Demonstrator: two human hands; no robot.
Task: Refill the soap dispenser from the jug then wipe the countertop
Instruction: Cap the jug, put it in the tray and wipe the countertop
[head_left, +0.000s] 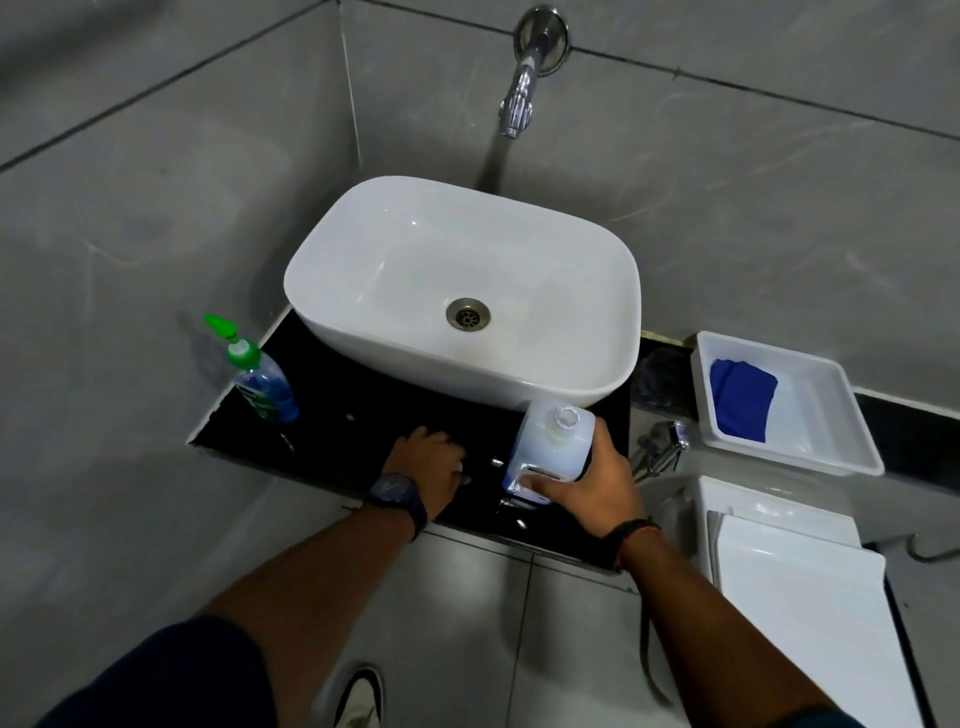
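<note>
White jug (550, 447) is gripped by the right hand (587, 483), upright on the black countertop (363, 415), cap off for pouring | left hand (428, 465) curled, contents cannot be told | soap dispenser (262, 382) stands far left, pump on | 1 blue cloth (740, 400) kept in tray (831, 447).

Glossy black bench (363, 415), shiny white ceramic basin (597, 312), polished metal tap (519, 98), translucent plastic jug (550, 441), soft blue cloth (740, 397) on the right.

Grey marbled wall tiles (727, 234), a chrome wall tap (522, 98) above a white basin (322, 249), pale floor tiles (467, 623)
</note>
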